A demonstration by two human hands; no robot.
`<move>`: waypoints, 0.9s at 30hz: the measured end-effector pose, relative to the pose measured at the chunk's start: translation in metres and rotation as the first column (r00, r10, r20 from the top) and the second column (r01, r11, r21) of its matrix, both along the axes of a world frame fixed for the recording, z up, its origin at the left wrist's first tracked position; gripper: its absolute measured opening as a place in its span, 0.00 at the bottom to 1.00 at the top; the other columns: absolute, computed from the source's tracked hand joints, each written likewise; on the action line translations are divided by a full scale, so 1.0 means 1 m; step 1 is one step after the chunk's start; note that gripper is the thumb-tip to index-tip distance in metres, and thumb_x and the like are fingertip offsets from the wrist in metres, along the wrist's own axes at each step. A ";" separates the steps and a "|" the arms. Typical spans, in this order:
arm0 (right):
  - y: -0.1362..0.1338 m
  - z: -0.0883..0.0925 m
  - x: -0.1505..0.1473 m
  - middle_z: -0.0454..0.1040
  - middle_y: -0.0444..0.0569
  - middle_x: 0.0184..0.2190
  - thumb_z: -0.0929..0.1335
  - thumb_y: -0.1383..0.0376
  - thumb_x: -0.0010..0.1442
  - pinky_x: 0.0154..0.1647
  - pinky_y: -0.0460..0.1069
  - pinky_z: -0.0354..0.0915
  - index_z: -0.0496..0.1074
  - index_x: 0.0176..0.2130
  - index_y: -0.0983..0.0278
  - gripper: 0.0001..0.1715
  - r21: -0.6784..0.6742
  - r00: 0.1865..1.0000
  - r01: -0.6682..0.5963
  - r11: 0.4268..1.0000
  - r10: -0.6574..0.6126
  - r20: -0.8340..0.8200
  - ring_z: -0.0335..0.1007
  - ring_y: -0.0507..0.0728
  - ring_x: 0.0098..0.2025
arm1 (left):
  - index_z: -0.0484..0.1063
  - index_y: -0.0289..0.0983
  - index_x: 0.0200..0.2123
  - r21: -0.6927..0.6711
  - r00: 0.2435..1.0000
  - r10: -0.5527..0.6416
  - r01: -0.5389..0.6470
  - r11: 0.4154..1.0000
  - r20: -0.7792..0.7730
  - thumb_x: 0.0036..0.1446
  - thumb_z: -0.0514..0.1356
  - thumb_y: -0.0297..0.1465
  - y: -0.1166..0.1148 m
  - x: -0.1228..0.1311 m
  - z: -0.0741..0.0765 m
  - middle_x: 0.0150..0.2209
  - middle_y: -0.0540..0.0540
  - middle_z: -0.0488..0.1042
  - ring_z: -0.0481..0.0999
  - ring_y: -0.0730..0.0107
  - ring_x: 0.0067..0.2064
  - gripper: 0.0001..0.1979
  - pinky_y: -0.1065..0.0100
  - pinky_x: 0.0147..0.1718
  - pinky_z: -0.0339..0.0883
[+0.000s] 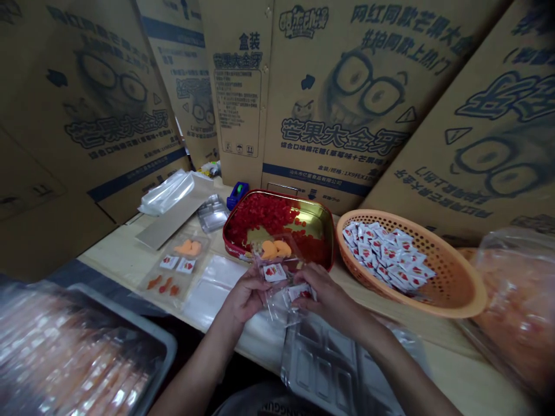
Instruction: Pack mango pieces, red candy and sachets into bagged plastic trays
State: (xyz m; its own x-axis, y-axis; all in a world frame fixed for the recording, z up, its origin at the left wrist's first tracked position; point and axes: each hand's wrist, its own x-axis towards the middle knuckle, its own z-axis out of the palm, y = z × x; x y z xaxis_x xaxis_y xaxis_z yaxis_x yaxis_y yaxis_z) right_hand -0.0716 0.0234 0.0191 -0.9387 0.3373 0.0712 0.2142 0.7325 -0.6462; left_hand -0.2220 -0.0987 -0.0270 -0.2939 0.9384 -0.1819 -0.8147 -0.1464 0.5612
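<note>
My left hand [246, 293] is closed on the left edge of a transparent plastic tray [277, 300], which is tilted up in front of me. Orange candies [276, 249] sit in its far compartment, and a white sachet with a red print [274, 273] lies in the middle. My right hand [324, 289] pinches another white sachet [300, 292] at the tray's right side. Just behind, a red tin [330, 231] with a gold inside holds many small red pieces [264, 215]. Right of it stands an orange perforated basket [455, 289] with a heap of sachets [385, 254].
A filled tray [173, 266] lies left of flat plastic bags [212, 289]. Stacked empty trays [321, 358] are near my right forearm. A grey bin [171, 346] of packed trays stands lower left. A blue tape dispenser [237, 195] and large cartons [338, 104] line the back.
</note>
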 end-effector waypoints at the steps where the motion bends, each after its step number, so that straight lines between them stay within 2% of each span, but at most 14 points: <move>1: -0.002 0.000 -0.001 0.67 0.48 0.40 0.69 0.67 0.51 0.43 0.50 0.60 0.66 0.37 0.62 0.11 -0.009 1.000 0.000 1.000 0.000 0.002 0.62 0.56 0.44 | 0.62 0.40 0.53 0.001 1.000 0.011 -0.011 1.000 0.000 0.38 0.57 0.13 -0.001 -0.003 0.000 0.44 0.46 0.74 0.72 0.59 0.49 0.36 0.56 0.51 0.62; 5: -0.002 -0.001 -0.009 0.67 0.46 0.34 0.67 0.70 0.50 0.37 0.47 0.61 0.67 0.33 0.63 0.07 -0.104 0.999 0.036 0.994 -0.036 0.008 0.64 0.53 0.37 | 0.62 0.40 0.53 0.003 0.998 0.050 -0.050 0.999 -0.028 0.38 0.57 0.12 -0.008 -0.013 0.002 0.44 0.46 0.74 0.72 0.60 0.49 0.36 0.56 0.52 0.62; 8: 0.009 0.003 -0.023 0.66 0.43 0.28 0.66 0.67 0.51 0.32 0.46 0.60 0.67 0.30 0.63 0.02 -0.182 0.986 0.136 0.974 -0.152 -0.075 0.63 0.52 0.31 | 0.64 0.42 0.52 -0.001 0.998 0.047 -0.047 0.999 -0.039 0.37 0.57 0.12 -0.013 -0.019 0.000 0.46 0.47 0.73 0.71 0.59 0.50 0.36 0.55 0.52 0.62; 10: 0.019 0.005 -0.035 0.67 0.44 0.28 0.65 0.65 0.53 0.32 0.46 0.60 0.68 0.29 0.63 0.04 -0.225 0.973 0.155 0.962 -0.188 -0.136 0.63 0.51 0.31 | 0.65 0.43 0.50 0.009 0.999 0.025 -0.025 1.000 -0.030 0.36 0.57 0.11 -0.017 -0.023 -0.004 0.48 0.47 0.73 0.69 0.57 0.52 0.36 0.53 0.51 0.62; 14: 0.027 0.002 -0.059 0.69 0.44 0.26 0.65 0.65 0.52 0.31 0.46 0.60 0.70 0.28 0.64 0.05 -0.244 0.986 0.030 0.969 -0.068 -0.151 0.64 0.51 0.30 | 0.68 0.42 0.46 0.022 1.000 0.002 -0.001 1.000 -0.025 0.36 0.57 0.11 -0.024 -0.028 -0.011 0.49 0.48 0.72 0.68 0.56 0.54 0.32 0.54 0.51 0.62; 17: 0.028 -0.007 -0.071 0.70 0.45 0.26 0.66 0.64 0.52 0.33 0.46 0.61 0.72 0.27 0.64 0.06 -0.188 0.978 -0.020 0.982 -0.020 -0.207 0.66 0.52 0.31 | 0.68 0.42 0.46 -0.005 0.999 0.006 -0.006 1.000 -0.050 0.38 0.56 0.12 -0.031 -0.033 -0.011 0.51 0.49 0.70 0.67 0.58 0.54 0.31 0.57 0.51 0.62; 20: 0.040 -0.016 -0.084 0.71 0.47 0.31 0.65 0.64 0.55 0.37 0.46 0.62 0.72 0.29 0.64 0.08 -0.077 0.966 0.095 0.993 -0.110 -0.233 0.67 0.52 0.35 | 0.67 0.42 0.48 0.004 0.998 0.028 -0.028 1.000 -0.053 0.39 0.55 0.12 -0.044 -0.040 -0.012 0.53 0.47 0.69 0.67 0.58 0.54 0.32 0.57 0.50 0.63; 22: 0.055 -0.022 -0.098 0.73 0.48 0.32 0.63 0.68 0.56 0.38 0.46 0.62 0.72 0.32 0.65 0.08 0.048 0.983 0.154 0.987 -0.148 -0.110 0.68 0.52 0.36 | 0.68 0.43 0.49 0.009 0.998 0.060 -0.060 0.998 -0.030 0.40 0.54 0.12 -0.054 -0.047 -0.015 0.52 0.47 0.69 0.67 0.57 0.54 0.32 0.57 0.50 0.63; 25: 0.076 -0.032 -0.129 0.75 0.48 0.33 0.64 0.72 0.55 0.38 0.45 0.61 0.73 0.32 0.65 0.08 0.171 0.989 0.098 0.980 -0.115 0.089 0.69 0.52 0.36 | 0.66 0.46 0.50 0.010 0.995 0.102 -0.102 0.995 0.025 0.41 0.53 0.13 -0.068 -0.056 -0.022 0.52 0.49 0.70 0.68 0.57 0.54 0.34 0.54 0.51 0.61; 27: 0.084 -0.040 -0.155 0.75 0.49 0.34 0.64 0.72 0.55 0.40 0.45 0.60 0.73 0.33 0.66 0.08 0.193 0.987 0.073 0.979 -0.099 0.128 0.69 0.53 0.38 | 0.65 0.48 0.52 0.012 0.992 0.111 -0.112 0.994 0.051 0.42 0.52 0.14 -0.073 -0.059 -0.025 0.52 0.50 0.70 0.69 0.57 0.52 0.35 0.51 0.52 0.60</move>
